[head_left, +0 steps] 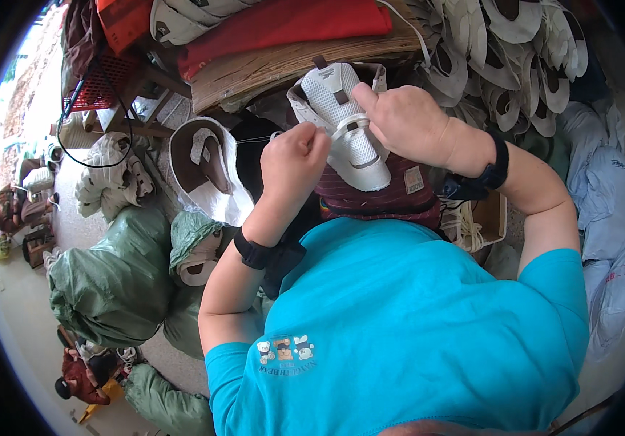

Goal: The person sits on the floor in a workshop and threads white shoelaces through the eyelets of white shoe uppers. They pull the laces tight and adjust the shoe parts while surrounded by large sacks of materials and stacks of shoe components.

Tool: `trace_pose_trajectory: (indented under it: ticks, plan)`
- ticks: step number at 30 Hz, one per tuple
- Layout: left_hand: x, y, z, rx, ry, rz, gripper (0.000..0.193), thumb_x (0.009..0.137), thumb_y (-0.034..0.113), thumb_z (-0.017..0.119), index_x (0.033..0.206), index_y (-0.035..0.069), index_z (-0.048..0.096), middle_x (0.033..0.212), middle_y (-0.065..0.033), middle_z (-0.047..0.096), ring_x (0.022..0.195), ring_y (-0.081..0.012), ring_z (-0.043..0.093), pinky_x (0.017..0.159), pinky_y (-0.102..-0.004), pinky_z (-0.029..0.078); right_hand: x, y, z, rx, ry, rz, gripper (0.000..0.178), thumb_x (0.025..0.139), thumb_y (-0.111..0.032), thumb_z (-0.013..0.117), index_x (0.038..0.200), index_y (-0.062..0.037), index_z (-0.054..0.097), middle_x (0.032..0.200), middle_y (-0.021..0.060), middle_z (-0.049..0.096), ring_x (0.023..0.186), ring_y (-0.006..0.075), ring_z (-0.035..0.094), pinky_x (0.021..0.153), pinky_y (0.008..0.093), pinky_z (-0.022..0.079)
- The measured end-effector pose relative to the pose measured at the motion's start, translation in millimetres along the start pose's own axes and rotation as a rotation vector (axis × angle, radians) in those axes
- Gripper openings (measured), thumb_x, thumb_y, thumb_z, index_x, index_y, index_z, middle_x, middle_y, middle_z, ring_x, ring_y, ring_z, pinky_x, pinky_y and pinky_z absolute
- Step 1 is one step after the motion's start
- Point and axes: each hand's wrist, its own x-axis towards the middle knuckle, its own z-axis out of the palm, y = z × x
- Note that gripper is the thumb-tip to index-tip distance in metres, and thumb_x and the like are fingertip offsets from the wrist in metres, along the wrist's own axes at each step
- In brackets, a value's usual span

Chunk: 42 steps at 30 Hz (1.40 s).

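Sacks (113,280) nearby — right hand (410,123) touches white shoe (360,156), left hand (294,160) pinches apparent thread (256,139).

A shoe workshop, by the look of it: bundled shoe uppers (505,62) dangle beside a rough wooden bench (234,91), one white perforated upper (321,87) is being worked by hand, stuffed green sacks (113,280) crowd the floor (67,196), and other people (82,378) sit among similar goods.

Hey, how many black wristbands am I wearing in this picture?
2. One wristband circles the wrist of your left hand; the other wristband circles that of your right hand. Your sleeves could hide more.
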Motion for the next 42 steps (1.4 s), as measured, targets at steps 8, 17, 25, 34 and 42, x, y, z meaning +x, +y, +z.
trace_pose_trajectory:
  ticks: [8, 17, 25, 34, 42]
  plan:
    - [28.9, 29.4, -39.1, 0.375, -0.028, 0.338, 0.025, 0.074, 0.014, 0.077, 0.093, 0.008, 0.062, 0.101, -0.0101, 0.059, 0.095, -0.0333, 0.059, 0.080, -0.0429, 0.050, 13.8, 28.2, -27.5, -0.293, 0.188, -0.367, 0.014, 0.074, -0.010, 0.070, 0.086, -0.0086, 0.063, 0.084, 0.0062, 0.057, 0.090, 0.0243, 0.057, 0.079, 0.0375, 0.044]
    - [57.0, 2.0, -43.3, 0.352, -0.337, 0.468, 0.018, 0.079, 0.023, 0.074, 0.089, 0.008, 0.071, 0.090, -0.0063, 0.060, 0.094, -0.0291, 0.051, 0.084, -0.0384, 0.044, 35.3, 46.8, -29.2, 0.180, -0.326, -0.132, 0.022, 0.083, -0.026, 0.070, 0.084, -0.0048, 0.069, 0.091, 0.0088, 0.064, 0.088, 0.0295, 0.063, 0.077, 0.0416, 0.050]
    - [36.1, 1.8, -0.9, 0.042, -0.041, 0.078, 0.019, 0.080, 0.024, 0.071, 0.074, 0.006, 0.075, 0.095, -0.0078, 0.058, 0.098, -0.0291, 0.047, 0.087, -0.0396, 0.043, 31.3, 41.2, 7.7, 0.431, -0.162, 0.172, 0.026, 0.086, -0.029, 0.068, 0.085, -0.0032, 0.070, 0.085, 0.0098, 0.064, 0.080, 0.0239, 0.064, 0.073, 0.0366, 0.050]
    - [49.9, 95.7, -68.0, -0.541, 0.306, 0.328, 0.013, 0.091, 0.013, 0.070, 0.083, 0.002, 0.074, 0.096, -0.0039, 0.056, 0.099, -0.0173, 0.049, 0.084, -0.0281, 0.041, 10.6, -9.2, -63.8, 1.480, 0.155, -0.150, 0.022, 0.097, -0.022, 0.067, 0.101, -0.0006, 0.067, 0.095, -0.0004, 0.065, 0.082, 0.0051, 0.059, 0.073, 0.0221, 0.049]
    - [34.3, 43.9, -56.0, -0.793, 0.090, 0.012, 0.017, 0.102, 0.016, 0.055, 0.097, 0.002, 0.063, 0.084, -0.0006, 0.061, 0.071, -0.0051, 0.052, 0.063, -0.0211, 0.040, 21.9, -5.5, -89.2, 1.536, -0.092, -0.236, 0.023, 0.100, -0.024, 0.055, 0.094, -0.0031, 0.064, 0.080, 0.0017, 0.066, 0.051, 0.0008, 0.048, 0.050, 0.0176, 0.042]
